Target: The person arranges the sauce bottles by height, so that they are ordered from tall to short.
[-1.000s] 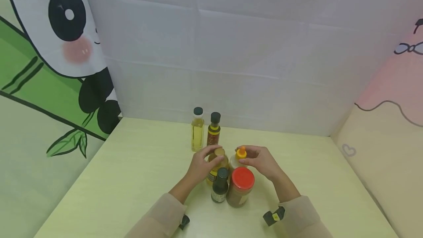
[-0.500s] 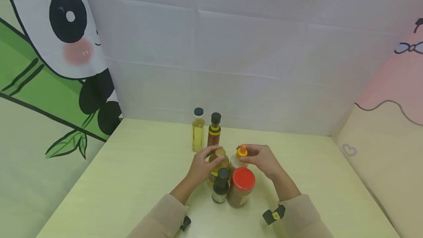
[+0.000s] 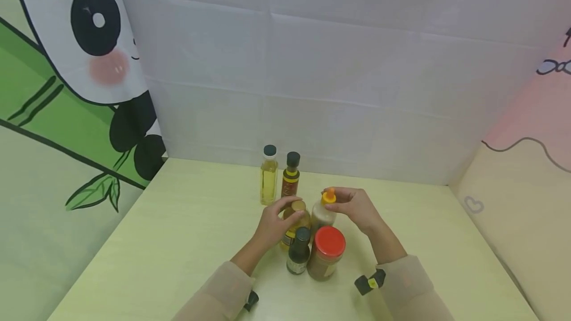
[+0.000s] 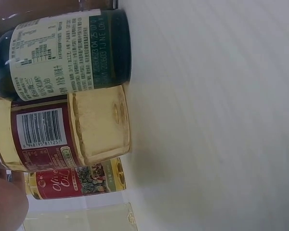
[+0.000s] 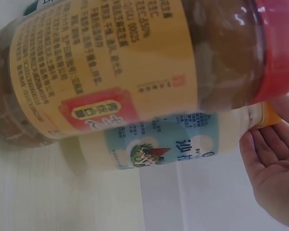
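My left hand (image 3: 269, 225) has its thumb and fingers around the gold cap of a bottle of yellow liquid (image 3: 291, 234). Its maroon barcode label shows in the left wrist view. To the right, my right hand (image 3: 359, 210) pinches the orange cap of a cream-coloured salad dressing squeeze bottle (image 3: 323, 215), which stands upright, slightly tilted. Its blue label appears in the right wrist view, partly behind a jar. That red-lidded jar of brown paste (image 3: 327, 254) stands in front of it. Beside the jar is a small dark green bottle (image 3: 298, 251).
Behind my left hand stand a clear bottle of yellow oil (image 3: 268, 182) and a dark-capped olive oil bottle (image 3: 290, 182). All are on a pale yellow table (image 3: 187, 222). A white sheet (image 3: 312, 73) hangs at the back, with printed panels at both sides.
My right hand has moved slightly up and away with the squeeze bottle, opening a small gap behind the red-lidded jar. The left hand stays on the gold-capped bottle.
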Tool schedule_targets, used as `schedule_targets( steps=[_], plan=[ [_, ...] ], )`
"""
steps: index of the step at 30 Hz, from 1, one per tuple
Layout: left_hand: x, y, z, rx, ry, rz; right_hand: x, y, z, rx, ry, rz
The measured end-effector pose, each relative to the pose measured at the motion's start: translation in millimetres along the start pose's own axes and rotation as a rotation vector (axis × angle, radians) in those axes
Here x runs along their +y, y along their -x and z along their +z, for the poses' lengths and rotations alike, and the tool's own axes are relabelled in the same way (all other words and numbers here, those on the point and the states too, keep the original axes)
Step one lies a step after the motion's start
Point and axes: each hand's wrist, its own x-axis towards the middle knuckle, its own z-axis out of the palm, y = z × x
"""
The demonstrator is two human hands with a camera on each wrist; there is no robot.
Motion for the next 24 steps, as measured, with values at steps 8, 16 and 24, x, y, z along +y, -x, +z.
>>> schedule_targets(
  steps=[8, 16, 24],
  plan=[
    [-1.2, 0.3, 0.5, 0.003, -0.018, -0.005, -2, -8.3, 0, 0.001, -0.005, 0.004],
    [-0.3, 0.6, 0.1, -0.004, -0.005, -0.01, 1, -18.1, -1, 0.016, -0.014, 0.013],
    [2.1, 2.1, 0.2, -0.009, 0.0, -0.01, 4, -28.4, -2, 0.03, -0.031, 0.01]
  ],
)
